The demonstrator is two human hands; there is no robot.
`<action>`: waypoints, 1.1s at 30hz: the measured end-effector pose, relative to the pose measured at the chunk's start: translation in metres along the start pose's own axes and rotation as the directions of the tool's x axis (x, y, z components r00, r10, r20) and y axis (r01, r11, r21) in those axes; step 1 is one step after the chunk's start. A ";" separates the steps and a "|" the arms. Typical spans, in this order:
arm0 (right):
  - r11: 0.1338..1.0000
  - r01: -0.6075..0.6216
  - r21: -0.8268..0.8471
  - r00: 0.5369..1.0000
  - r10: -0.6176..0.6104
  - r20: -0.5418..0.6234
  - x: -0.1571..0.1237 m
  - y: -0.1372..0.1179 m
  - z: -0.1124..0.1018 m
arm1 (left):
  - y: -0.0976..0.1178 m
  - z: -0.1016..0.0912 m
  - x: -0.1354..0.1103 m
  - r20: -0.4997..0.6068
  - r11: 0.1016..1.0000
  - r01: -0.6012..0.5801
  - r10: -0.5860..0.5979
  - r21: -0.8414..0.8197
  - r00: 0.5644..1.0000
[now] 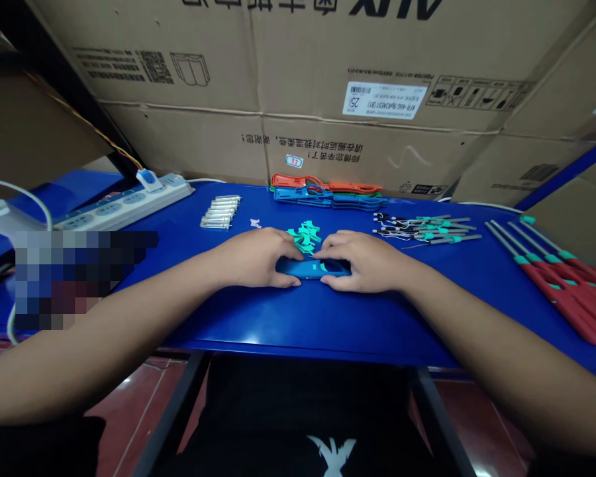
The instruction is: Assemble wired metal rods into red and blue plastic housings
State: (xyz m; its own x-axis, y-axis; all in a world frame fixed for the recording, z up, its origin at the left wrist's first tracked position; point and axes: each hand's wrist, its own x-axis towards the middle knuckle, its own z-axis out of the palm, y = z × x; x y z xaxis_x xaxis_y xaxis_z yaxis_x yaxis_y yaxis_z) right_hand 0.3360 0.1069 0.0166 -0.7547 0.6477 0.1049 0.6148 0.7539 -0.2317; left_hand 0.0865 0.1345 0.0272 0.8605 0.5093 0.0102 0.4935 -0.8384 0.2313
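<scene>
Between my two hands, on the blue tabletop [258,324], is a blue lighter casing [302,268] with a green part showing in it. My left hand [258,258] is closed on its left end, thumb along the near side. My right hand [365,262] pinches the right end around the handle loop, thumb and forefinger on opposite sides. Just beyond the fingertips lies a pile of small green plastic pieces [305,233], which look like triggers. My fingers hide both ends of the casing.
Stacked orange, green and blue casings [328,192] lie at the back. Clear tubes [220,212] sit left, beside small pinkish pieces [255,224]. Right are metal nozzles with wires [432,230] and red long-nosed lighters [566,285]. A power strip [129,201] and cardboard [288,79] border the table.
</scene>
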 end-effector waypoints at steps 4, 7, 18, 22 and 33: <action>1.000 0.016 0.000 1.000 -0.016 -0.013 0.001 0.000 0.000 | 0.000 -0.001 -0.001 0.012 1.000 0.009 -0.008 -0.029 1.000; 0.999 0.034 0.001 0.999 -0.034 -0.031 0.001 0.001 -0.001 | 0.001 -0.002 -0.001 0.016 0.999 -0.002 0.003 -0.054 1.000; 0.997 0.016 0.072 1.000 -0.015 -0.012 -0.001 0.003 0.001 | 0.000 0.003 0.000 -0.040 0.987 -0.052 0.046 -0.153 0.998; 0.996 -0.017 0.086 1.000 0.017 0.006 0.000 0.001 0.002 | -0.001 0.008 0.003 -0.017 0.982 0.027 -0.031 -0.189 0.999; 0.977 -0.162 0.139 0.980 0.143 0.135 -0.021 0.006 -0.036 | -0.001 -0.008 -0.007 0.157 0.966 0.108 -0.071 -0.236 0.985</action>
State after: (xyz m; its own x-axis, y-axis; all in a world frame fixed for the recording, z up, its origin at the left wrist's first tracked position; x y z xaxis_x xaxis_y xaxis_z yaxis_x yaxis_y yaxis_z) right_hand 0.3638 0.1021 0.0478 -0.6831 0.7278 -0.0610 0.6906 0.6165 -0.3781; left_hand 0.0783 0.1335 0.0347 0.8322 0.5312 -0.1589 0.5393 -0.7089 0.4545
